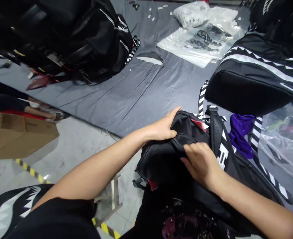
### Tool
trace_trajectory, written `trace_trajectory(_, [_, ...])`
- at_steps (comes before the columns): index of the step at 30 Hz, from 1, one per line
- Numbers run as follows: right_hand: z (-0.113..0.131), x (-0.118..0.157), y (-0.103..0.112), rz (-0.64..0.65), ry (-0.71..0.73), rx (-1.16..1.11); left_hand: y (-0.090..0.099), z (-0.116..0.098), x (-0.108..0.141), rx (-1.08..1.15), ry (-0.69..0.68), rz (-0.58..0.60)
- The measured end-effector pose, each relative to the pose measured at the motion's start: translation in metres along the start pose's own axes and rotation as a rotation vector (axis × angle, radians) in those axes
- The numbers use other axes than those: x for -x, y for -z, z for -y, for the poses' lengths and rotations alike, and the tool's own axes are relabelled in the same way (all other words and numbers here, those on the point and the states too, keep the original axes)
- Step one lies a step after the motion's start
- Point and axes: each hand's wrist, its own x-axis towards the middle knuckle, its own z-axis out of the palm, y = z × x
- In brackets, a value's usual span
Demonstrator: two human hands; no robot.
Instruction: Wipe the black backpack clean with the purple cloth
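Note:
A black backpack [158, 162] lies at the table's near edge, partly over my lap, with black-and-white striped straps and small red patches. My left hand [162, 127] grips its top end, thumb on the near side and fingers round the far side. Close beside it, my right hand [202, 162] has its fingers curled onto a fold of the same black fabric; whether a zipper is pinched there I cannot make out. A purple cloth [241, 134] rests against the bag's straps, to the right of both hands.
Another black bag with a white tooth pattern [256, 76] stands at the right. Piled black bags [69, 36] fill the table's far left. Clear plastic bags [198, 39] lie at the back. A cardboard box [19, 136] and a person's arm [39, 111] are at the left.

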Motion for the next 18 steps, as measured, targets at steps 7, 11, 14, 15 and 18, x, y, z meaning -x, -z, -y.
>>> trace_trajectory(7, [-0.024,-0.019,0.015,0.182,0.036,-0.257,-0.01,-0.002,-0.005,-0.044,0.081,-0.096])
trace_trajectory(11, [-0.031,-0.04,0.022,-0.13,0.064,0.075,-0.012,-0.001,-0.001,-0.019,0.043,-0.116])
trace_trajectory(14, [-0.03,-0.056,0.016,-0.264,0.124,0.261,-0.011,0.003,-0.001,0.018,0.008,-0.145])
trace_trajectory(15, [-0.03,-0.061,0.013,-0.274,0.122,0.279,-0.011,0.004,-0.001,0.031,0.0,-0.144])
trace_trajectory(18, [-0.03,-0.079,0.004,-0.215,0.129,0.283,-0.019,0.005,0.002,0.031,0.001,-0.191])
